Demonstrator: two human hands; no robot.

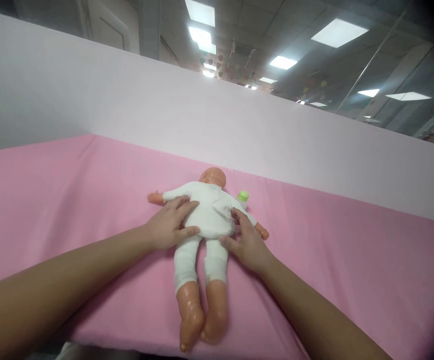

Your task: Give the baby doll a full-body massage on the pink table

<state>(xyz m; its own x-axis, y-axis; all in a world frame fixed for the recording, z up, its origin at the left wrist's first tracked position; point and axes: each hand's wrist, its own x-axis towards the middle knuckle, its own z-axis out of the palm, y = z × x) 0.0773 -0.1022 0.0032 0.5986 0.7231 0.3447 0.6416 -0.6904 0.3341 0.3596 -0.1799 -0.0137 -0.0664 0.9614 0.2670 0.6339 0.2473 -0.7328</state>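
A bald baby doll [211, 210] in a white long-sleeved top and white leggings lies on the pink sheet, seemingly face down, with its bare feet towards me. My left hand [172, 222] rests on the left side of its back and waist, fingers spread and thumb apart near the hem. At the doll's right side, my right hand [249, 242] curls around the waist, the thumb by the hem and the index finger higher up; its other fingers are partly hidden. Beside the doll's right shoulder sits a small bottle with a green cap [243, 196], partly behind the sleeve.
The pink sheet [337, 260] covers a padded surface whose front edge runs just below the doll's feet. A pale low wall [157, 110] borders the far side, with glass above it that shows ceiling lights.
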